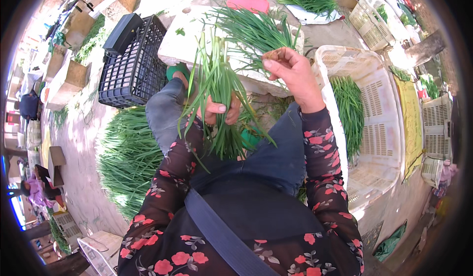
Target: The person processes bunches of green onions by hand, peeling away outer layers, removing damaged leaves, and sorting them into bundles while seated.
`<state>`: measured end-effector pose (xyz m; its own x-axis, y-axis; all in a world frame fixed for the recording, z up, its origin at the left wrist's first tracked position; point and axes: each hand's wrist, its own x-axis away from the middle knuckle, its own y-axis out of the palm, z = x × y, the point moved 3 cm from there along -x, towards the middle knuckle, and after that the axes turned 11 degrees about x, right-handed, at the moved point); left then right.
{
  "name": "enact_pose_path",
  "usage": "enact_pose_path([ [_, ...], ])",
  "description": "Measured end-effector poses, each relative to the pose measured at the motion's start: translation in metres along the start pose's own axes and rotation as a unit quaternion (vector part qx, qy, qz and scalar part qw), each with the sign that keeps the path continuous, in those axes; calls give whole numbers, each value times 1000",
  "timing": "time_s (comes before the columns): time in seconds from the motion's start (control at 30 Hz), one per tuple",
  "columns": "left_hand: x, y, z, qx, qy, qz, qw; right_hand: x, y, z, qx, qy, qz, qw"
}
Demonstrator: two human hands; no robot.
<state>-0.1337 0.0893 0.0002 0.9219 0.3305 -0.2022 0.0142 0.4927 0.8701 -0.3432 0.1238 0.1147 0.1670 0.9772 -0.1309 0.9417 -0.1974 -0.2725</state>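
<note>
In front of my lap, my left hand [220, 111] is closed around a bunch of garlic chives [217, 71], its pale cut ends pointing away from me and green leaves hanging below the fist. My right hand [294, 74] is raised to the right of the bunch, apart from it. Its thumb and forefinger are pinched together; something brownish shows at the fingertips, too small to name. Just beyond that hand, a loose pile of chives [258, 32] lies on a white foam block [180, 47].
A large heap of chives [129, 153] covers the ground at my left. Beyond it stands a black crate [130, 74] with a dark box [122, 34] on it. To my right, a white plastic basket [379, 148] holds more chives. A pink object [248, 2] sits behind the foam block.
</note>
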Motion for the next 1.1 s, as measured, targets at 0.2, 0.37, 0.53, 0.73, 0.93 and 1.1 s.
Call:
enact_pose_path([
  [0.2,-9,29,8,107,-32,-243,964,12,13,-20,-186,40,-93,977],
  [0.37,-12,39,12,140,-69,-442,884,24,23,-47,-168,17,-110,980],
  [0.53,-18,50,8,129,-63,-424,894,20,31,-55,-131,-26,-96,986],
  [0.73,-12,44,-7,176,-65,-362,913,9,52,-79,98,-253,-85,959],
  [0.93,-5,47,-18,197,-50,-355,912,-3,32,-57,-26,-107,101,989],
  [1.1,0,46,-11,212,-24,-362,908,3,-48,-2,-437,-48,67,896],
])
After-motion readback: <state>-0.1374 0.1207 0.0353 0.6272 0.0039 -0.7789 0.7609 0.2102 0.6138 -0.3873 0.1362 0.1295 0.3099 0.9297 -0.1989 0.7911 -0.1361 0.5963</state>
